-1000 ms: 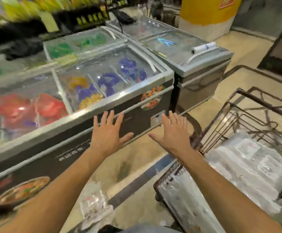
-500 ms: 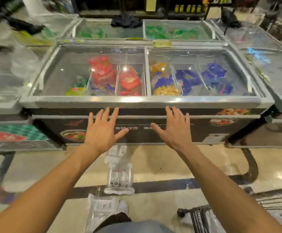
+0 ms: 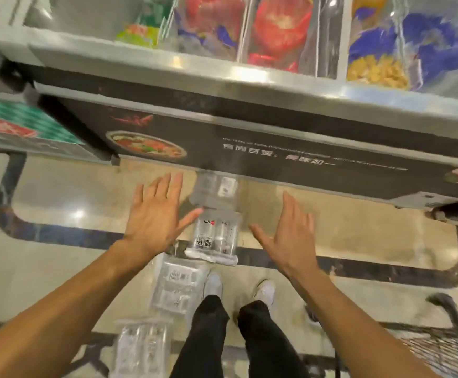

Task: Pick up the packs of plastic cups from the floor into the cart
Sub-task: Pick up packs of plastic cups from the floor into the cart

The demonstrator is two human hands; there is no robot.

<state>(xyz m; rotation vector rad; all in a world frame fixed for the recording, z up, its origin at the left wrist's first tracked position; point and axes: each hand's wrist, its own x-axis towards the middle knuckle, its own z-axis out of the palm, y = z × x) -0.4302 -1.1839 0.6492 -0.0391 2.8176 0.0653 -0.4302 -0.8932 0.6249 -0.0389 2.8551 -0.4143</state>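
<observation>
The left hand (image 3: 154, 218) is open, its fingers straight and spread and its palm turned down. Its thumb points toward a clear pack of cups (image 3: 217, 237), and the tip overlaps the pack's left edge. I cannot tell whether it touches. The right hand (image 3: 290, 237) is also open with straight fingers. It hangs just to the right of the same pack and clear of it. Neither hand holds anything.

That pack lies on the floor (image 3: 58, 271) between the two hands. It lies lengthwise, with its far end at the foot of the freezer (image 3: 277, 148) and its near end across a dark stripe (image 3: 359, 267) in the floor. A second pack (image 3: 176, 291) lies flat just nearer the person, beside the left shoe (image 3: 213, 285). A third pack (image 3: 140, 347) lies nearer still, under the left forearm. All three are on the floor.

The right shoe (image 3: 264, 291) stands just beside the left one, both white below black trousers (image 3: 211, 336). The wire cart (image 3: 449, 353) shows at the bottom right corner, well apart from the packs. The freezer's dark front panel carries pictures of food and a line of white lettering. Red, blue and yellow bags show through the glass top above it.
</observation>
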